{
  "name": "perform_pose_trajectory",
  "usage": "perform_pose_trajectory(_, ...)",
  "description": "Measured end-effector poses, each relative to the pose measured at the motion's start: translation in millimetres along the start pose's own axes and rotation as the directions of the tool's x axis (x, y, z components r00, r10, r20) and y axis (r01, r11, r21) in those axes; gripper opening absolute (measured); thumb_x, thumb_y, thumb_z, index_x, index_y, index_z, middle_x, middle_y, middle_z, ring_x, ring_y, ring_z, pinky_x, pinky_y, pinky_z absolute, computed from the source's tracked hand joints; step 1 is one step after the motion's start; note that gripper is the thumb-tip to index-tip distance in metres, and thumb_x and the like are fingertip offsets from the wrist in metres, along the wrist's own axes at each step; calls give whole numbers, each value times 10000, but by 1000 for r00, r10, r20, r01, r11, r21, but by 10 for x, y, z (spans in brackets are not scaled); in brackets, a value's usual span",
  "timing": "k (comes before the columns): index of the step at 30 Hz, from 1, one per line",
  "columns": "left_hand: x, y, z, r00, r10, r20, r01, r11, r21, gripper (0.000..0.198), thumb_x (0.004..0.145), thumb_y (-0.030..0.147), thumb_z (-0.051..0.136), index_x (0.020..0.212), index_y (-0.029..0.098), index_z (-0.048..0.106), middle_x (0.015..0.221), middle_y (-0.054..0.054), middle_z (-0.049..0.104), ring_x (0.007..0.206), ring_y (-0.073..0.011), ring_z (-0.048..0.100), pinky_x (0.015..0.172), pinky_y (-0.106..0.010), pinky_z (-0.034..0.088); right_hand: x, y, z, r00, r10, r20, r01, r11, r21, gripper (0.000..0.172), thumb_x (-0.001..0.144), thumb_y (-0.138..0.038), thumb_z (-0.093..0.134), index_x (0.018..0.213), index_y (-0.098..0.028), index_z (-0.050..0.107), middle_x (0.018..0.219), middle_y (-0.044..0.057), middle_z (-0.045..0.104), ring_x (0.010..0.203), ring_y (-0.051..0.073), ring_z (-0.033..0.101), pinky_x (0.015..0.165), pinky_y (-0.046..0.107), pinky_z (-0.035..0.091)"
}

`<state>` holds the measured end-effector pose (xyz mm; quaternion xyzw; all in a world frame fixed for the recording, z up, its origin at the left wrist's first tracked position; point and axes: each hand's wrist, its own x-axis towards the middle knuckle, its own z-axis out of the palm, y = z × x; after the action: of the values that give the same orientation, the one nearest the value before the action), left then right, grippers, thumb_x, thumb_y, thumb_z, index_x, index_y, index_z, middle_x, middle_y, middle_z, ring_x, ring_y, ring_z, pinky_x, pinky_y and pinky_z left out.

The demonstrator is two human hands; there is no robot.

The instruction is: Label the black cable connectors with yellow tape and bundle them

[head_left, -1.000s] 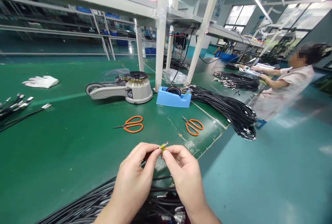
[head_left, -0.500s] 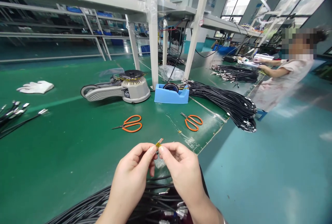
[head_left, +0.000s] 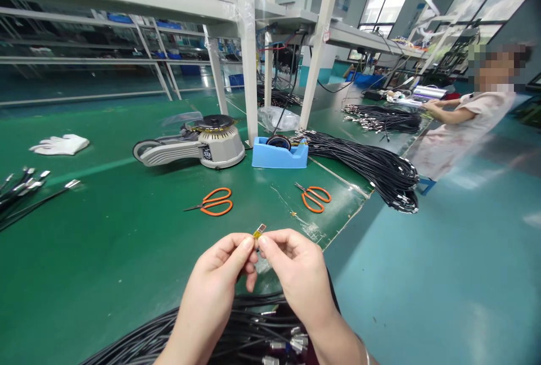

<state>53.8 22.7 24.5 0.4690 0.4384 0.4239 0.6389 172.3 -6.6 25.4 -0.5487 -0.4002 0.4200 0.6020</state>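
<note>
At the near edge of a long green-topped table (head_left: pixel 105 241), a bare left hand (head_left: pixel 215 280) and a bare right hand (head_left: pixel 302 280) are facing each other, their fingers (head_left: pixel 245 244) closed in a narrow pinch, with both hands holding a small yellow-and-metal piece (head_left: pixel 258 233) at the fingertips, tilted up toward the right, in the air above the table's edge. Just below the hands, a heavy bundle of black cables (head_left: pixel 190 325) with silver metal end fittings (head_left: pixel 291 345) is lying across the edge. A thin metal bangle (head_left: pixel 367 357) is circling the right wrist. Farther along the table, two pairs of orange-handled scissors (head_left: pixel 215 201) (head_left: pixel 313 199) are lying apart, with a blue plastic tape dispenser (head_left: pixel 279 156) standing beyond them, beside a grey-and-white electric tape dispenser (head_left: pixel 224 145). A large coil of black cables (head_left: pixel 372 170) is lying to the right of the blue dispenser and is hanging slightly over the table's edge. To the left, a pair of white cloth gloves (head_left: pixel 59 145) and a loose group of black cables with metal ends (head_left: pixel 25 190) are resting on the green surface. Beyond the coil, a co-worker in a pale smock (head_left: pixel 465 128) is standing at the table, reaching both hands toward another bundle of black cables (head_left: pixel 382 120), above a teal floor (head_left: pixel 422 286).
</note>
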Motion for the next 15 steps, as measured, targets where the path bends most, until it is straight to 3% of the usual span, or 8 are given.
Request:
perform_pose_trajectory(10, -31, 43, 1, 997, -27, 71, 36, 990, -134, 286, 768, 380, 677, 641, 140, 589, 547, 36, 527, 432, -62, 444, 459, -192, 355, 1, -30, -2, 999, 2, 33, -3, 1000, 17, 116, 779, -250, 661, 733, -153, 703, 692, 45, 733, 650, 176, 673, 656, 276, 532)
perform_pose_trajectory(15, -45, 53, -26, 984, -57, 166, 88, 979, -183, 303, 799, 358, 655, 612, 138, 562, 529, 39, 487, 406, -55, 424, 421, -183, 310, -1, 3, -45, 996, -56, 76, 57, 998, 0, 130, 804, -266, 649, 730, -163, 677, 727, 39, 720, 680, 169, 657, 685, 277, 523)
